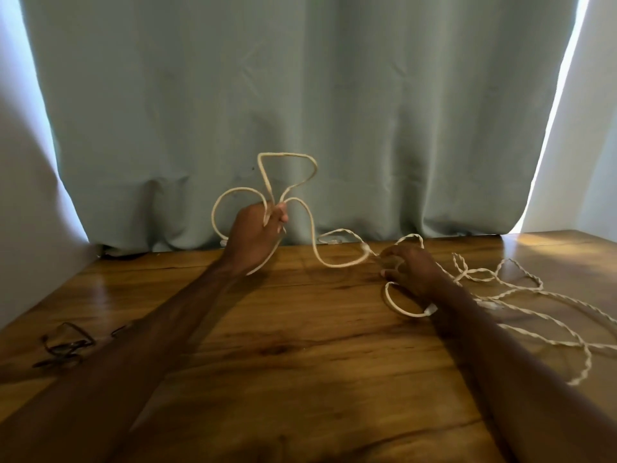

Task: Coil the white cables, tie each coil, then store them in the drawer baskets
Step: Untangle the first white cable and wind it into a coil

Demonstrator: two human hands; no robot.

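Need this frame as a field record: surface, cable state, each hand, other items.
surface: brown wooden table, grey-green curtain behind it
cable: white twisted cable, a few loops gathered, not tied
left hand: left hand raised, pinching the loops at its fingertips
right hand: right hand low at the table, fingers on the cable
loose length: trails in tangles to the right on the table
other: dark thin-framed eyeglasses, near left
drawer baskets: not in view
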